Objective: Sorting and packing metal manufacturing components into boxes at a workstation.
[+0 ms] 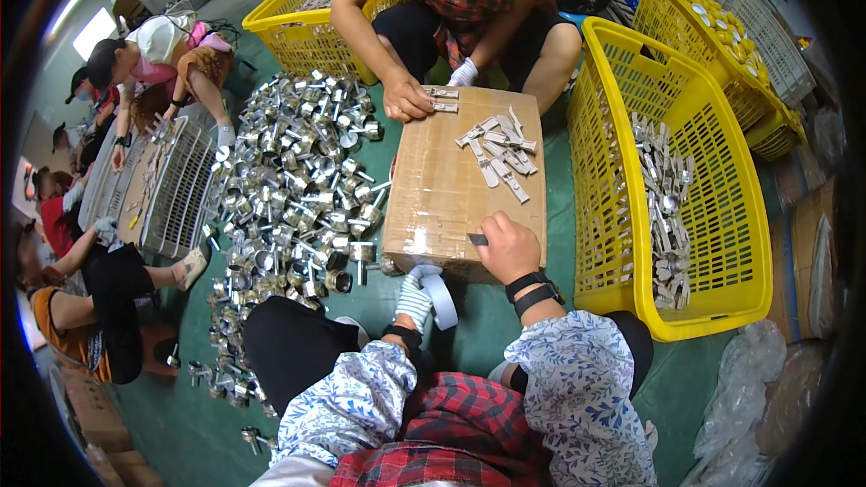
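Presently we note our right hand (510, 251) pinching a small dark piece (477, 239) on the cardboard box (442, 189). Our gloved left hand (415, 299), curled below its near edge, holds a tape roll (442, 299). Metal strips (498, 151) lie ahead, nearer the right hand.

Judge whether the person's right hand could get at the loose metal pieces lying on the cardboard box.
Probably yes: the right hand already rests on the cardboard box, and bare cardboard lies between it and the metal pieces.

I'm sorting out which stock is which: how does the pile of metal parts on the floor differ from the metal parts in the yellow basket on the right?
The floor pile lies loose on the green floor; the basket parts sit inside the yellow basket. The floor pile is far larger and wider. Its pieces look stubby and cup-like; the basket parts look long and flat. Both are shiny silver metal.
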`<state>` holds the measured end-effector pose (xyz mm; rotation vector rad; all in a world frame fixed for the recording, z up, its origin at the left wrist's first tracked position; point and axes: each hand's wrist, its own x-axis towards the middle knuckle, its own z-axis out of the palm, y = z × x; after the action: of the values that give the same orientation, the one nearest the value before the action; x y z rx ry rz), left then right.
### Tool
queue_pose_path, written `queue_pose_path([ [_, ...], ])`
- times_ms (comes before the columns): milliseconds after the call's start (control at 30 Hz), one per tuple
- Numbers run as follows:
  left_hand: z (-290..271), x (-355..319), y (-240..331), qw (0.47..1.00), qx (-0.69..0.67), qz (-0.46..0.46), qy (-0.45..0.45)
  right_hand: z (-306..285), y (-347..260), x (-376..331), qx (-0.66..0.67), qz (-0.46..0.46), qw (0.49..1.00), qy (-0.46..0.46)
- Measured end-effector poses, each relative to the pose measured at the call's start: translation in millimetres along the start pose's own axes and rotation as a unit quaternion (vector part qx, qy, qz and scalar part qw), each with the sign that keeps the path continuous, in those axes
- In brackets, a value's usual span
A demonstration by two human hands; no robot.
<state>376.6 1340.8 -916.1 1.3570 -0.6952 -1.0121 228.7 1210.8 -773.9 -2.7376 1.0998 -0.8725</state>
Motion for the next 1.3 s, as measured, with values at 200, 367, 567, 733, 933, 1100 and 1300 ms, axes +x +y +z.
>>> queue_pose_path([
  [200, 0.3, 0.5, 6.9, 0.995, -0.09, -0.044, -0.004, -1.7, -1.6, 0.9, 0.004, 0.003, 1.0, -0.002],
  [367, -3.7, 6.4, 22.5, 0.933, -0.295, -0.206, -0.026, -1.7, -2.5, 1.4, 0.034, 0.012, 0.999, 0.016],
  [567, -12.7, 6.7, 33.0, 0.898, -0.355, -0.193, -0.174, -1.2, 0.2, -0.9, 0.025, 0.012, 0.999, 0.024],
  [733, -22.5, 8.6, 26.4, 0.89, -0.353, -0.232, -0.174, -1.5, -1.7, 0.2, 0.024, 0.008, 0.999, 0.024],
  [933, -24.6, 9.8, 18.2, 0.908, -0.322, -0.221, -0.15, -1.0, -1.9, 0.9, 0.033, 0.011, 0.999, 0.023],
  [1100, -26.9, 15.4, 11.4, 0.88, -0.364, -0.252, -0.17, -1.8, -4.3, 4.5, 0.034, 0.016, 0.999, 0.016],
  [1300, -27.9, 12.7, -4.2, 0.966, -0.154, -0.111, -0.177, 0.8, -5.6, 4.5, 0.032, 0.021, 0.999, 0.024],
])
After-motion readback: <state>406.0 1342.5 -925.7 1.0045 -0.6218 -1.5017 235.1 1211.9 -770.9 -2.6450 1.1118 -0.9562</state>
